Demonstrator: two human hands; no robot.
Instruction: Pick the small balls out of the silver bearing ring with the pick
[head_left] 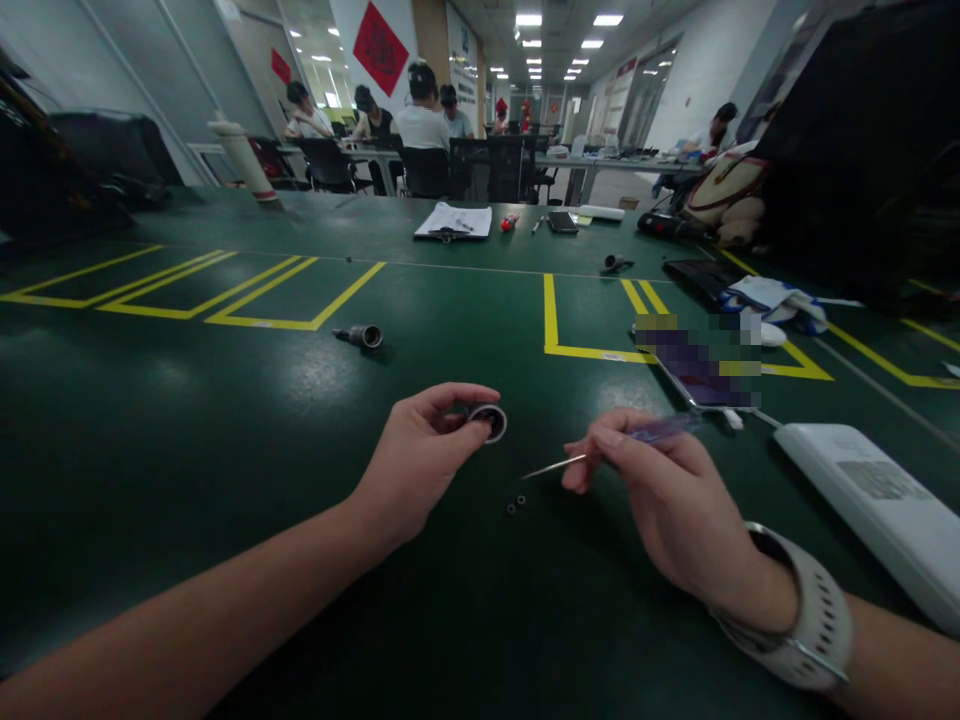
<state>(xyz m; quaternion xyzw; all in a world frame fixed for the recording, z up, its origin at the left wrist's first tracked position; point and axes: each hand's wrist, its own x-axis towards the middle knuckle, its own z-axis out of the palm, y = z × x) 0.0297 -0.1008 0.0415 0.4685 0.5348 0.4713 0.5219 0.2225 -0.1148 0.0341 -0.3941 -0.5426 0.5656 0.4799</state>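
Between thumb and fingers, my left hand [427, 455] pinches a short, round metal socket-like part [495, 420], its dark hollow end turned toward the right. My right hand [652, 465] is closed round the purple see-through handle of a thin screwdriver [555, 466]. The shaft points left, its tip apart from the metal part and a little above the table. Just below that tip lie two tiny dark ring-like pieces [515, 505]. Farther left, a dark metal socket with a narrow shank [361, 336] lies on its side. A similar one [616, 263] lies far back on the right.
The green table [225, 420] has yellow tape outlines. On the right are a phone [701, 370], a white power bank [870, 500] and a cloth [776, 300]. A clipboard [454, 221], a red object [509, 222] and a cup [246, 160] stand farther back. People sit beyond.
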